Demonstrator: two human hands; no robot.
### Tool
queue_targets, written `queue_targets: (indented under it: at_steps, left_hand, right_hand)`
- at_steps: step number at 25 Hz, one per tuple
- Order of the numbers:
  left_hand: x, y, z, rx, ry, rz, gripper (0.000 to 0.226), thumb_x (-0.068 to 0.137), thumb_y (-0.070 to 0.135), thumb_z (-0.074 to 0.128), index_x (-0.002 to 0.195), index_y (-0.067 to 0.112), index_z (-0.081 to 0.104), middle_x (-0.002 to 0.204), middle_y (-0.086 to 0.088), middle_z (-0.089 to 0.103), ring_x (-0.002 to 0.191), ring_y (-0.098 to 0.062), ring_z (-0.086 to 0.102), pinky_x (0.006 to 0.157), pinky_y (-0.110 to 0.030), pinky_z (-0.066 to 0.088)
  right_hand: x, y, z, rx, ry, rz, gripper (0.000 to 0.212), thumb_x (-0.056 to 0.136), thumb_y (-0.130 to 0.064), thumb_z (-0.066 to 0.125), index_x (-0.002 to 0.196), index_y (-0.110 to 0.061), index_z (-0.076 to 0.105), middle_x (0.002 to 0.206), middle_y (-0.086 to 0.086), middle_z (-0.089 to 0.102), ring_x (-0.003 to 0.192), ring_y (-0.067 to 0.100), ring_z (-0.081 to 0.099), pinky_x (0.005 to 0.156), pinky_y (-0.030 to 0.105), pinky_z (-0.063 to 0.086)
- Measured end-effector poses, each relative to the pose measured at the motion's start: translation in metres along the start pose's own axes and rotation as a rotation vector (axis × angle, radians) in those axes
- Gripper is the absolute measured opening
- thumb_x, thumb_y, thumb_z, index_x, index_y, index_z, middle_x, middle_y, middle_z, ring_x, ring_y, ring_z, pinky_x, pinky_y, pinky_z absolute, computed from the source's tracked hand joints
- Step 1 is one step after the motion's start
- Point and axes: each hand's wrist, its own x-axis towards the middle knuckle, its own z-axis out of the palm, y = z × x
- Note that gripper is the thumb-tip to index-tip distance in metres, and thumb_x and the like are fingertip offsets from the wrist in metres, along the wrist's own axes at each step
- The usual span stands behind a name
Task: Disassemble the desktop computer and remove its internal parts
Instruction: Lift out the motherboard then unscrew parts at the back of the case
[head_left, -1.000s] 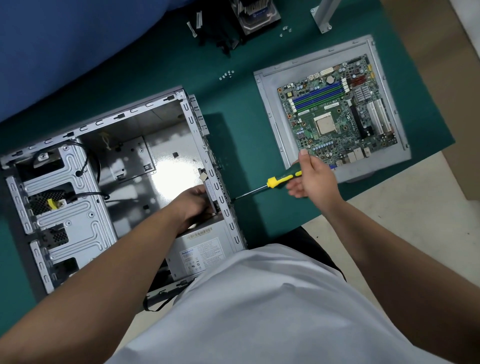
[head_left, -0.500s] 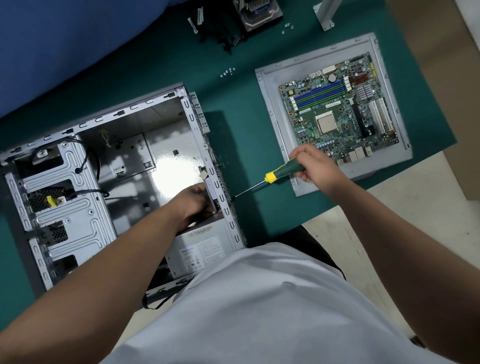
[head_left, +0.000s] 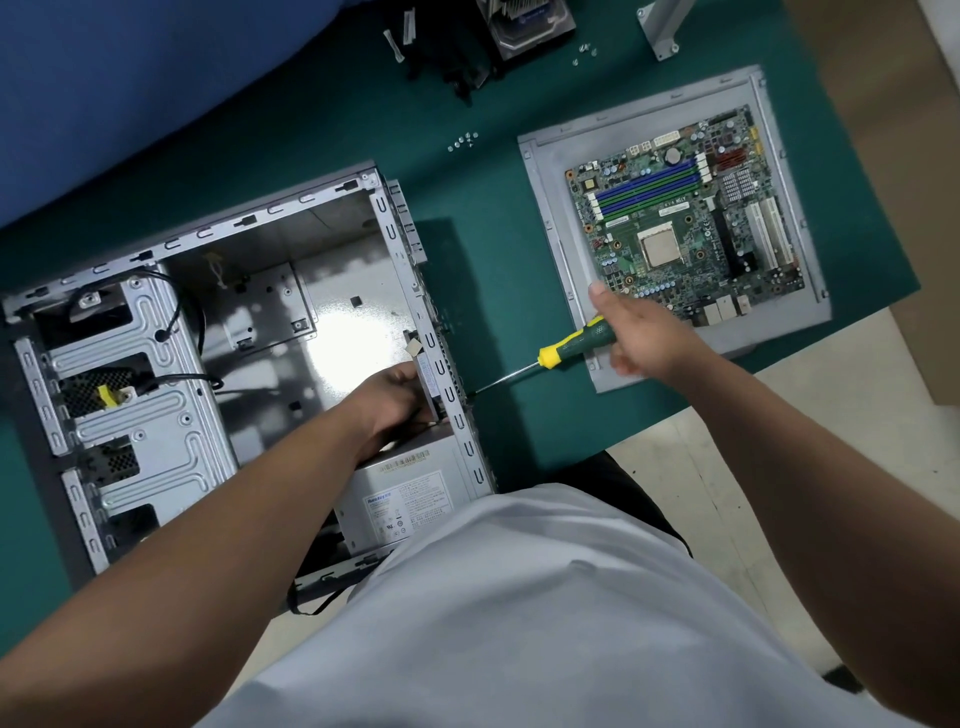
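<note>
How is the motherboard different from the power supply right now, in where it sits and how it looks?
The motherboard lies out on a grey metal panel on the green mat, untouched; the power supply sits inside the case, next to the left hand. The motherboard is a flat green board with bare slots and chips; the power supply is a closed grey box with a label. Both face up.

I saw the green table (head_left: 483, 270) carrying the open case (head_left: 218, 338) at left, a motherboard tray (head_left: 550, 208) at right, loose screws (head_left: 464, 141) between, and a heatsink (head_left: 524, 21) far off.
</note>
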Motion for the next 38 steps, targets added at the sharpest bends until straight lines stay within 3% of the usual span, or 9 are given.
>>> queue_targets:
  at_steps: [4, 8, 11, 19, 23, 27, 31, 36, 38]
  left_hand:
    - [0.001, -0.001, 0.000, -0.014, -0.005, 0.000, 0.039, 0.100, -0.015, 0.045, 0.088, 0.012, 0.070, 0.067, -0.004, 0.076, 0.056, -0.012, 0.074, 0.047, -0.019, 0.054]
    - [0.002, -0.002, 0.000, -0.034, -0.011, -0.002, 0.040, 0.101, -0.013, 0.045, 0.088, 0.013, 0.071, 0.070, -0.006, 0.077, 0.058, -0.013, 0.074, 0.048, -0.020, 0.055]
    - [0.002, -0.002, -0.001, -0.044, -0.022, 0.001, 0.039, 0.101, -0.013, 0.045, 0.089, 0.013, 0.071, 0.073, -0.006, 0.078, 0.060, -0.014, 0.075, 0.050, -0.020, 0.056]
    - [0.004, -0.003, -0.002, -0.059, -0.037, -0.007, 0.037, 0.101, -0.012, 0.046, 0.091, 0.013, 0.071, 0.073, -0.007, 0.078, 0.061, -0.014, 0.075, 0.051, -0.021, 0.056]
    - [0.005, -0.003, -0.001, -0.068, -0.035, -0.010, 0.036, 0.102, -0.011, 0.047, 0.091, 0.013, 0.071, 0.074, -0.007, 0.078, 0.062, -0.014, 0.075, 0.054, -0.022, 0.058]
    - [0.004, -0.002, -0.002, -0.076, -0.041, -0.012, 0.035, 0.102, -0.010, 0.046, 0.091, 0.012, 0.071, 0.073, -0.008, 0.078, 0.062, -0.015, 0.075, 0.051, -0.021, 0.057]
    - [0.005, -0.002, -0.001, -0.056, -0.035, -0.004, 0.036, 0.102, -0.012, 0.045, 0.091, 0.012, 0.069, 0.068, -0.005, 0.076, 0.056, -0.012, 0.073, 0.049, -0.021, 0.056]
    - [0.007, -0.003, -0.003, -0.063, -0.044, -0.005, 0.037, 0.101, -0.014, 0.044, 0.092, 0.013, 0.069, 0.068, -0.005, 0.076, 0.057, -0.013, 0.074, 0.047, -0.020, 0.054]
    - [0.009, -0.005, -0.003, -0.081, -0.048, -0.007, 0.038, 0.101, -0.014, 0.045, 0.092, 0.013, 0.070, 0.071, -0.007, 0.077, 0.059, -0.014, 0.075, 0.049, -0.020, 0.055]
  right_hand:
    - [0.002, -0.006, 0.001, 0.260, -0.075, 0.042, 0.013, 0.098, -0.022, 0.049, 0.095, -0.019, 0.061, 0.079, 0.006, 0.059, 0.060, 0.012, 0.053, 0.059, 0.031, 0.039]
    - [0.004, -0.006, 0.002, 0.000, 0.017, -0.015, 0.046, 0.098, -0.060, 0.041, 0.085, -0.018, 0.053, 0.056, -0.003, 0.055, 0.049, 0.010, 0.051, 0.055, 0.030, 0.038]
    - [0.008, -0.009, 0.001, 0.132, -0.041, -0.012, 0.020, 0.100, -0.027, 0.046, 0.095, -0.013, 0.058, 0.073, 0.005, 0.058, 0.058, 0.013, 0.052, 0.059, 0.033, 0.039]
    - [0.008, -0.004, 0.000, 0.198, -0.087, -0.006, 0.016, 0.096, -0.016, 0.050, 0.102, -0.021, 0.064, 0.088, 0.012, 0.066, 0.081, 0.028, 0.058, 0.075, 0.041, 0.047]
    - [0.004, -0.001, 0.005, -0.072, 0.040, -0.076, 0.041, 0.103, -0.056, 0.039, 0.103, -0.023, 0.064, 0.079, 0.004, 0.071, 0.072, 0.019, 0.068, 0.073, 0.042, 0.054]
    - [0.007, -0.004, 0.009, 0.367, -0.011, -0.022, 0.022, 0.102, -0.013, 0.041, 0.112, -0.021, 0.058, 0.103, 0.008, 0.056, 0.076, 0.023, 0.062, 0.066, 0.034, 0.047]
    - [0.000, 0.001, 0.015, -0.082, 0.126, -0.023, 0.054, 0.100, -0.068, 0.028, 0.109, -0.028, 0.063, 0.082, 0.002, 0.070, 0.069, 0.021, 0.069, 0.063, 0.033, 0.050]
    - [0.006, 0.003, 0.010, 0.295, 0.023, 0.024, 0.023, 0.096, -0.005, 0.045, 0.103, -0.021, 0.060, 0.108, 0.013, 0.058, 0.074, 0.021, 0.058, 0.064, 0.032, 0.046]
    - [0.001, 0.001, 0.013, 0.302, -0.003, 0.065, 0.014, 0.103, -0.021, 0.046, 0.106, -0.020, 0.060, 0.110, 0.013, 0.065, 0.070, 0.023, 0.069, 0.061, 0.032, 0.053]
